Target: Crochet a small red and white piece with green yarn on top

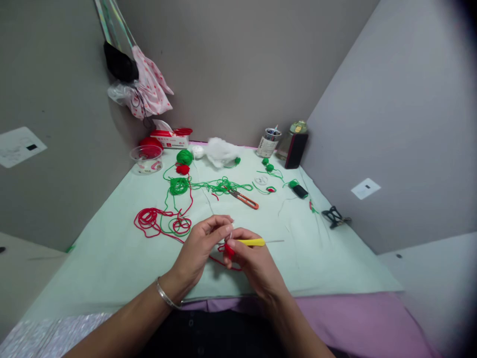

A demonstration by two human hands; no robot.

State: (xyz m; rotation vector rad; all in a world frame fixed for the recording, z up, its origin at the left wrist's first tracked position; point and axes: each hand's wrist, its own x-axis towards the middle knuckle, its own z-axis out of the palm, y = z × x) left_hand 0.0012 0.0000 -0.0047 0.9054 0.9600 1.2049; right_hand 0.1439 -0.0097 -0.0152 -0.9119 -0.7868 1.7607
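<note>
My left hand [203, 243] is closed, its thumb and fingertips pinching a short length of white yarn [231, 230]. Close against it, my right hand [251, 256] grips a small red crochet piece [228, 250] and a crochet hook with a yellow handle [254, 242]. The hook lies sideways across the fingers, a thin metal shaft sticking out to the right. Fingers cover much of the red piece. Red yarn [149, 219] lies in loose loops to the left, and a strand of it runs under my hands.
Beyond my hands lie orange-handled thread snips [244, 199], tangled green yarn [223, 185], a green ball [184, 157] and white stuffing [221, 152]. A clear tub [146, 161] stands back left. At the back right are a pen tin [268, 144], a phone [296, 150] and a black clip [334, 217].
</note>
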